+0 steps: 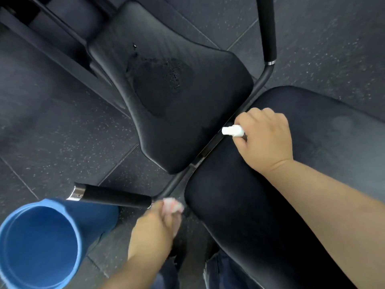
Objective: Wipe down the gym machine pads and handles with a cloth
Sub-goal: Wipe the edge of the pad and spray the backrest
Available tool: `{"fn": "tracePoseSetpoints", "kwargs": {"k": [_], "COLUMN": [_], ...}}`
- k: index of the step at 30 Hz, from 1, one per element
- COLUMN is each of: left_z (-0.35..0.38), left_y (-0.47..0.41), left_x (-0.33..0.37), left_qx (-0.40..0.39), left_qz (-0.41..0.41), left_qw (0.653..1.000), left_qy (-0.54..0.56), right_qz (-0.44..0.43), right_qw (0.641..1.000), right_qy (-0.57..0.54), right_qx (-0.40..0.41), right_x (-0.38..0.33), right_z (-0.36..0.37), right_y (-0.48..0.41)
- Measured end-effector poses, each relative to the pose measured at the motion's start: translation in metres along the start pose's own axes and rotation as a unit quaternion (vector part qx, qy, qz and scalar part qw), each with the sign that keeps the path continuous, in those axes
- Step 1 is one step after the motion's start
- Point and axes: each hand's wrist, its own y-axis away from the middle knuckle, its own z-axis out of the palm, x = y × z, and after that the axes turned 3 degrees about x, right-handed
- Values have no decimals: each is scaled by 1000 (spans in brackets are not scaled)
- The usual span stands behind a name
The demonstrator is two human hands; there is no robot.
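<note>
A black seat pad [166, 86] of the gym machine lies in the middle, with a wet sprayed patch on it. A second black pad [270, 184] lies to the lower right. My right hand [266, 140] grips a small white spray bottle [232, 130] over the gap between the two pads, nozzle pointing left. My left hand [158, 224] holds a crumpled pale pink cloth [173, 205] at the inner end of the near black handle [112, 196]. A second black handle [267, 28] stands at the upper right.
A blue bucket [79, 232] hangs at the lower left, close to the near handle. The machine's dark frame [52, 44] runs across the upper left. Speckled dark rubber floor tiles [333, 49] surround the machine. Jeans-clad legs [216, 270] show at the bottom.
</note>
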Motion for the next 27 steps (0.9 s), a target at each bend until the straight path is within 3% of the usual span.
{"fn": "tracePoseSetpoints", "kwargs": {"k": [3, 5, 8, 15, 17, 19, 21, 24, 27], "left_z": [-37, -36, -9, -24, -40, -44, -41, -8, 5], "left_y": [-11, -30, -34, -7, 3, -4, -15, -10, 1], "left_x": [92, 131, 134, 82, 73, 87, 114, 126, 100], "left_qx": [75, 58, 20, -13, 32, 100, 85, 42, 27], "left_qz": [103, 168, 233, 90, 131, 211, 224, 229, 137], "left_qw": [988, 975, 966, 996, 988, 957, 943, 964, 990], "left_qy": [87, 131, 106, 13, 79, 171, 233, 126, 29], "right_qz": [32, 78, 68, 43, 42, 50, 70, 88, 75], "right_qw": [999, 996, 997, 998, 999, 998, 996, 992, 992], "right_qy": [-13, -44, -40, -44, -32, -31, -51, -87, -97], "right_qx": [12, 20, 19, 1, -5, 2, 13, 26, 17], "right_x": [1, 3, 5, 4, 3, 1, 0, 2, 3], "right_z": [-1, -2, -2, -5, -7, -7, -6, -10, -17], "right_y": [-4, -8, -7, -1, -1, -2, -3, 0, 6]}}
